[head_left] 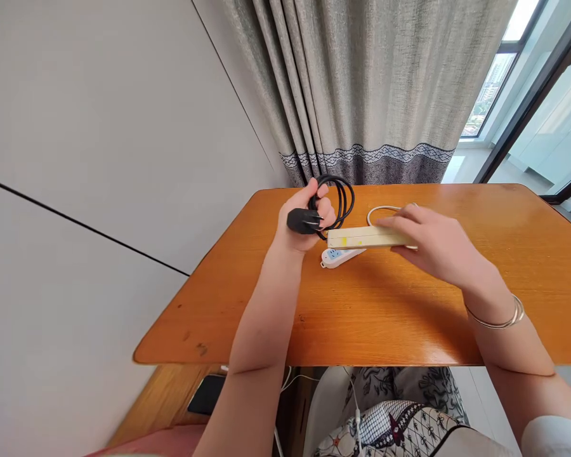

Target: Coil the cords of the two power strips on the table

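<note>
My left hand (pixel 304 216) is closed around a coiled black cable (pixel 345 200), with its black plug (pixel 303 221) lying across the palm, prongs pointing right. A long cream-coloured power strip (pixel 361 237), marked with yellow spots, is held above the table by my right hand (pixel 426 241), whose fingers wrap its right end. The black cable runs to the strip's left end. Beneath and partly hidden by it, a white power strip (pixel 337 256) with light blue socket faces rests on the table. A white cord (pixel 378 209) curves behind my right fingers.
The brown wooden table (pixel 352 317) stretches under both arms. Behind its far edge hangs a grey curtain (pixel 371 82), with a glass door at the right. A pale wall stands left. Below the near edge are a dark phone-like object (pixel 207 395) and white cables.
</note>
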{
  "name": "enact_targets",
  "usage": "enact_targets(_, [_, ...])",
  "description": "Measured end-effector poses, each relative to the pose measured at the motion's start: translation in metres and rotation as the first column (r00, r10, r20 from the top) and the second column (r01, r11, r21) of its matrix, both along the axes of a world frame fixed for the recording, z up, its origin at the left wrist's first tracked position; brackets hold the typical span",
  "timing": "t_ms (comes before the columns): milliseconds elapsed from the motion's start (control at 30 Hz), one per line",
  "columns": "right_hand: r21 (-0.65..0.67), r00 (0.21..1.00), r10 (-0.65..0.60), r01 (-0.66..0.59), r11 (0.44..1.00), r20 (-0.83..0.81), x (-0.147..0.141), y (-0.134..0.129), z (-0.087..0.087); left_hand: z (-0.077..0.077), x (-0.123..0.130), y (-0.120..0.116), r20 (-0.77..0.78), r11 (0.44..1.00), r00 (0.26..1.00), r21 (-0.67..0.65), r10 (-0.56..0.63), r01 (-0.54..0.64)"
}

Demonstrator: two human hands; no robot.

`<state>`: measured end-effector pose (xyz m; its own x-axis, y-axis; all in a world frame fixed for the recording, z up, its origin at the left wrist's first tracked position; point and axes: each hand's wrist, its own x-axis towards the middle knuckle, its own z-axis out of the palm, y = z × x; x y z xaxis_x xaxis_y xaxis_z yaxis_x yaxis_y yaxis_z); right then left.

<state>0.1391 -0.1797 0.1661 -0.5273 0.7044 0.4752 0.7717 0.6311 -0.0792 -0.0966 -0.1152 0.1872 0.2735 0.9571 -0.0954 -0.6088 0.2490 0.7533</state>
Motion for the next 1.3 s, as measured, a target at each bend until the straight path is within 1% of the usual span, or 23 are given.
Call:
enact_targets(67, [0.134, 0.985, 0.049, -0.027, 0.991, -0.163, 0.007, -0.003, 0.006, -0.004, 0.004, 0.002, -0.002, 0.995, 0.996, -0.046, -0.084, 0.083])
enact_targets(133, [0.188, 0.925, 0.15, -0.088, 0.978, -0.349, 0.011, 0.002, 0.006, -0.008, 0.007, 0.003, 0.031, 0.983, 0.986, -0.078, -0.166, 0.168])
enact_targets(167, [0.196, 0.87, 0.198, -0.12, 0.973, -0.451, 0.011, 0.007, 0.003, -0.011, 0.009, 0.003, 0.059, 0.975, 0.978, -0.088, -0.198, 0.203])
enact_targets(233, [0.181, 0.715, 0.24, -0.16, 0.97, -0.656, 0.005, 0.019, -0.006, -0.016, 0.013, 0.002, 0.13, 0.964, 0.963, -0.095, -0.234, 0.247])
enact_targets(267, [0.157, 0.622, 0.229, -0.169, 0.973, -0.749, 0.0, 0.025, -0.012, -0.018, 0.016, 0.002, 0.165, 0.961, 0.956, -0.097, -0.242, 0.26])
enact_targets(333, [0.071, 0.446, 0.159, -0.208, 0.976, -0.881, -0.013, 0.036, -0.024, -0.022, 0.021, 0.001, 0.21, 0.952, 0.943, -0.11, -0.257, 0.284])
enact_targets(400, [-0.028, 0.328, 0.085, -0.326, 0.945, -0.941, -0.025, 0.042, -0.034, -0.025, 0.026, 0.0, 0.222, 0.942, 0.935, -0.132, -0.275, 0.309])
enact_targets(433, [-0.072, 0.294, 0.054, -0.399, 0.914, -0.954, -0.028, 0.044, -0.038, -0.026, 0.028, 0.0, 0.222, 0.938, 0.934, -0.141, -0.282, 0.316])
enact_targets(467, [-0.115, 0.278, 0.023, -0.469, 0.876, -0.96, -0.03, 0.046, -0.041, -0.027, 0.029, 0.0, 0.221, 0.936, 0.933, -0.146, -0.284, 0.32])
enact_targets(533, [-0.195, 0.278, -0.035, -0.571, 0.797, -0.96, -0.029, 0.048, -0.043, -0.028, 0.03, 0.001, 0.216, 0.935, 0.934, -0.151, -0.284, 0.32])
enact_targets(633, [-0.277, 0.313, -0.082, -0.653, 0.705, -0.946, -0.02, 0.051, -0.041, -0.028, 0.03, 0.003, 0.194, 0.933, 0.937, -0.16, -0.292, 0.323])
enact_targets(767, [-0.326, 0.366, -0.071, -0.704, 0.632, -0.928, -0.01, 0.055, -0.037, -0.031, 0.03, 0.008, 0.143, 0.915, 0.938, -0.217, -0.316, 0.341])
enact_targets(867, [-0.364, 0.389, -0.09, -0.722, 0.589, -0.917, -0.01, 0.055, -0.035, -0.038, 0.031, 0.014, 0.115, 0.895, 0.933, -0.265, -0.34, 0.359])
enact_targets(933, [-0.374, 0.371, -0.134, -0.709, 0.598, -0.919, -0.011, 0.055, -0.035, -0.044, 0.032, 0.018, 0.093, 0.886, 0.932, -0.291, -0.349, 0.361])
enact_targets(1033, [-0.381, 0.316, -0.22, -0.665, 0.642, -0.923, -0.013, 0.059, -0.038, -0.053, 0.035, 0.021, 0.082, 0.881, 0.935, -0.317, -0.344, 0.352])
enact_targets(1167, [-0.397, 0.245, -0.313, -0.59, 0.703, -0.918, -0.013, 0.067, -0.043, -0.058, 0.04, 0.02, 0.086, 0.892, 0.934, -0.277, -0.348, 0.358])
enact_targets(1233, [-0.39, 0.194, -0.343, -0.577, 0.718, -0.919, -0.014, 0.069, -0.045, -0.059, 0.043, 0.018, 0.072, 0.896, 0.931, -0.255, -0.357, 0.363])
enact_targets(1300, [-0.383, 0.153, -0.366, -0.577, 0.721, -0.918, -0.016, 0.07, -0.046, -0.062, 0.045, 0.018, 0.061, 0.896, 0.928, -0.242, -0.368, 0.372])
